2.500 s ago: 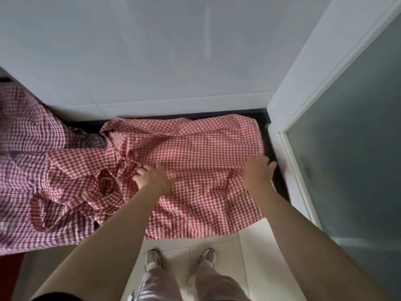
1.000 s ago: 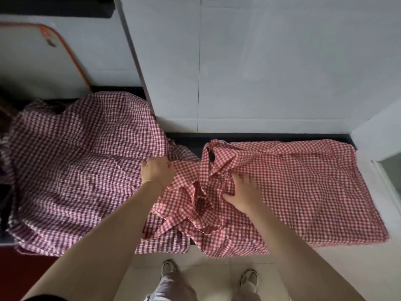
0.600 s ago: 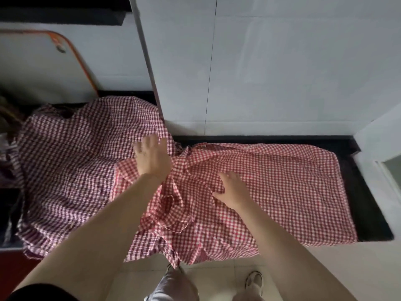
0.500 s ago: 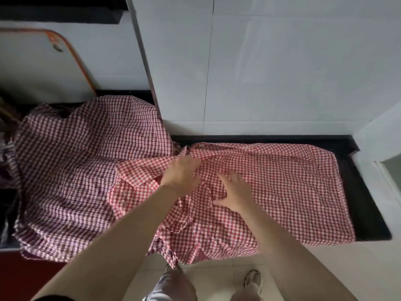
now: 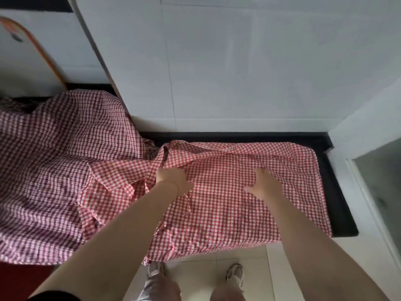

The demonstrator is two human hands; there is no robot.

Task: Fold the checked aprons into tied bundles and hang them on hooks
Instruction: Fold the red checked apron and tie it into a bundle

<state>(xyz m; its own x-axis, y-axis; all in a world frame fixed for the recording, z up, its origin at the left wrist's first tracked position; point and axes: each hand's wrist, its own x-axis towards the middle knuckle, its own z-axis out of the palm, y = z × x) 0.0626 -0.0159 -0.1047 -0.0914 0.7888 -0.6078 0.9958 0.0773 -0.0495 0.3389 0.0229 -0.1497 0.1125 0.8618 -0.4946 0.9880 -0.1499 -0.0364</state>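
A bright red-and-white checked cloth apron [image 5: 249, 192] is spread on the black surface [image 5: 338, 205]; its bunched top is gripped by the left hand [image 5: 173, 178], while it is pressed flat at 3 o'clock by the open-fingered right hand [image 5: 264, 185]

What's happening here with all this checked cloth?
A person is folding a red checked apron spread on a black counter. The left hand grips a bunched fold near the apron's top, while the right hand presses flat on the middle of the cloth. A darker checked apron lies heaped to the left. Nothing is bundled or tied yet, and no hooks are in view.
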